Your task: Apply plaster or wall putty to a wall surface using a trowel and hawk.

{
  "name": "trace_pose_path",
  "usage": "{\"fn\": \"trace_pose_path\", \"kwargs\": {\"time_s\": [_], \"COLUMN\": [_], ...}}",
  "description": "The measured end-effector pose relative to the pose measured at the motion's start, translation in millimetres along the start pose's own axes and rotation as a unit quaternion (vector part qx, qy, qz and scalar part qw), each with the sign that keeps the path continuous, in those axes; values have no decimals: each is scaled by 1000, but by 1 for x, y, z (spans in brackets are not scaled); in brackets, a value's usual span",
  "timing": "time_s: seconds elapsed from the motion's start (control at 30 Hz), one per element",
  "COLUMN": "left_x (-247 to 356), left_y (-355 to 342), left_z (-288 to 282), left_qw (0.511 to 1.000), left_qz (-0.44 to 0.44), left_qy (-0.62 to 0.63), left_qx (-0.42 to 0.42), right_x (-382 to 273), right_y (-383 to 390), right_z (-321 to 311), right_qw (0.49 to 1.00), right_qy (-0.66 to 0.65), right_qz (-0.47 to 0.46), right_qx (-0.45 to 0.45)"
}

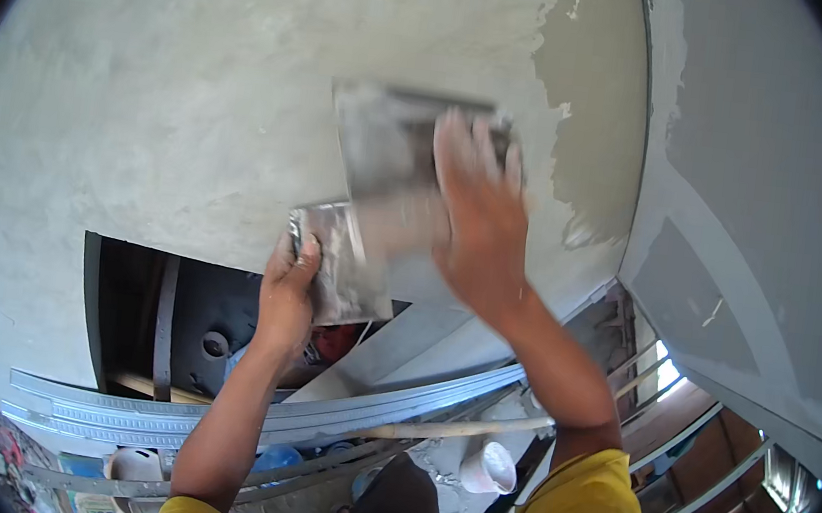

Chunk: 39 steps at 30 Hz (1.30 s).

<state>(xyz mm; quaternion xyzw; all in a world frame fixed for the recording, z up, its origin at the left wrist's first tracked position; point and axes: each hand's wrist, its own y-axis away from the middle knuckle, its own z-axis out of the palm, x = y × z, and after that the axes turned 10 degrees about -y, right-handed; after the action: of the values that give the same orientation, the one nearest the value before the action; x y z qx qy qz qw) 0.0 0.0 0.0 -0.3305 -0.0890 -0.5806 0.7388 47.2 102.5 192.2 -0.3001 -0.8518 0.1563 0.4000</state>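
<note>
My right hand point(480, 224), blurred by motion, grips a wide steel trowel point(374, 132) held against the grey, plastered wall point(199, 84), its fingers spread over the blade. Just below and to the left, my left hand point(284, 298) holds a smaller rectangular metal plate point(349, 270), smeared with pale compound, with its fingers at the left edge. A blurred light brown band between the two tools may be a handle. A darker, irregular patch of coating point(578, 144) runs down the wall right of the trowel.
A dark rectangular opening point(125, 307) is below, crossed by metal channels point(93, 418) and a pole point(453, 426). A white bucket point(487, 465) stands low down. A grey panelled wall point(744, 141) meets this one at the right, above metal framing point(709, 468).
</note>
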Motion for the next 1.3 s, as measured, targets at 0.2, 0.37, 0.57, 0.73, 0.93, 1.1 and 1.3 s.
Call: {"fn": "trace_pose_path", "kwargs": {"time_s": [0.2, 0.37, 0.57, 0.73, 0.93, 1.1, 1.3], "left_x": [-43, -125, -146, -225, -278, -283, -299], "left_y": [47, 93, 86, 107, 168, 210, 246], "left_z": [23, 9, -1, -45, -48, -52, -58], "left_qw": [944, 921, 930, 934, 891, 845, 804], "left_qz": [-297, -377, -360, -319, -421, -521, -587], "left_qy": [96, 49, -15, -159, -153, -110, -46], "left_qx": [-108, -88, -73, -10, 72, 52, 89], "right_x": [-38, -28, -23, -83, -148, -156, -156], "right_y": [184, 304, 444, 463, 483, 559, 600], "right_z": [13, 56, 88, 114, 172, 223, 222], "right_qw": [951, 960, 824, 246, -31, -77, 0], "right_qy": [-305, -231, -343, -599, -662, -556, -407], "right_qz": [34, 87, 451, 688, 737, 760, 775], "right_qx": [-38, -136, -1, 326, 129, 328, 484]}}
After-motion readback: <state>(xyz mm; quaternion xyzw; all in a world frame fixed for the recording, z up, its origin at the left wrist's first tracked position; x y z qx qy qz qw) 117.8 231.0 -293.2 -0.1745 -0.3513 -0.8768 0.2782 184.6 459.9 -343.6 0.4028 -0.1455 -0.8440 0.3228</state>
